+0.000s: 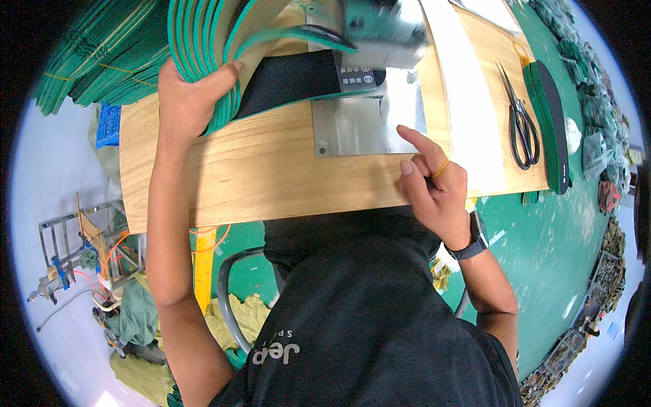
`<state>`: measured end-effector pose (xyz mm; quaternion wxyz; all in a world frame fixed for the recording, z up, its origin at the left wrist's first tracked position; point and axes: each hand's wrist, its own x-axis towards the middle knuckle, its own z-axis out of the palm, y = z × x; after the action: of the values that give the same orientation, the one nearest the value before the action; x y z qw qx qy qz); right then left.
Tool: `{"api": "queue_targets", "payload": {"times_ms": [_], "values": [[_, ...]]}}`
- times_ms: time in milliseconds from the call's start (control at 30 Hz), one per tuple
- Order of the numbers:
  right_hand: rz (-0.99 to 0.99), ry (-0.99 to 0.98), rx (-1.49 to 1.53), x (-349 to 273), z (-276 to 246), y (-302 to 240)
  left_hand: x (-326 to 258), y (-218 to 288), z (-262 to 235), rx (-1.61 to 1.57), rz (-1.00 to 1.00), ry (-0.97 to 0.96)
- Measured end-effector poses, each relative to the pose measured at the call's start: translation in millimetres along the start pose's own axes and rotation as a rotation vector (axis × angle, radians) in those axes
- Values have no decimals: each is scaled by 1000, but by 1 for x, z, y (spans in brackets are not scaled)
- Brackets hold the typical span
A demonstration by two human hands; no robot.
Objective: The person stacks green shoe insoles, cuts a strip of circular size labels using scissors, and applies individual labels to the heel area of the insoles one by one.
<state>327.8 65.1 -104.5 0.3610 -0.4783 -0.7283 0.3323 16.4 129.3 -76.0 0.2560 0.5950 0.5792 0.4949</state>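
The left hand (191, 102) clamped a stack of green-edged insoles (203, 34) over the table (258, 176); one black insole (291, 81) stretched from beside it onto the metal plate (363, 129), and the right hand (437, 186), thumb and forefinger apart, hovered near its corner!

Tabletop (258, 180) is smooth-looking wood, metal plate (366, 132) toward its near edge is super glossy, insole (291, 83) on top is kinda matt, clothy black.

At upper left, most fingers of the left hand (190, 98) are hiding behind a stack of green-edged insoles (200, 44), which the top edge is cutting off. At top centre, a metal part (388, 34) is blurring and running out of frame.
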Motion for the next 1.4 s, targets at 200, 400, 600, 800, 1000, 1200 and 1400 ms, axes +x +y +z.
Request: {"api": "queue_targets", "payload": {"times_ms": [200, 400, 600, 800, 1000, 1200, 1400], "values": [[-86, 26, 12, -2, 0, 0, -1, 2, 3, 17, 7, -22], [-176, 48, -72, 2, -3, -9, -1, 3, 4, 70, -40, -57], [-164, -29, -198, 25, -6, -19, -12, 7, -4, 106, -36, -86], [-413, -188, -498, 53, 9, -8, -22, 6, -9, 154, -16, -119], [-397, -59, -433, 70, 15, -1, -20, 6, -6, 105, 45, -185], [-133, 333, 15, 35, -19, -34, -23, 4, 3, 217, 152, -277], [185, 404, 292, 7, -48, -35, -25, 24, 18, 665, 263, -419]]}}
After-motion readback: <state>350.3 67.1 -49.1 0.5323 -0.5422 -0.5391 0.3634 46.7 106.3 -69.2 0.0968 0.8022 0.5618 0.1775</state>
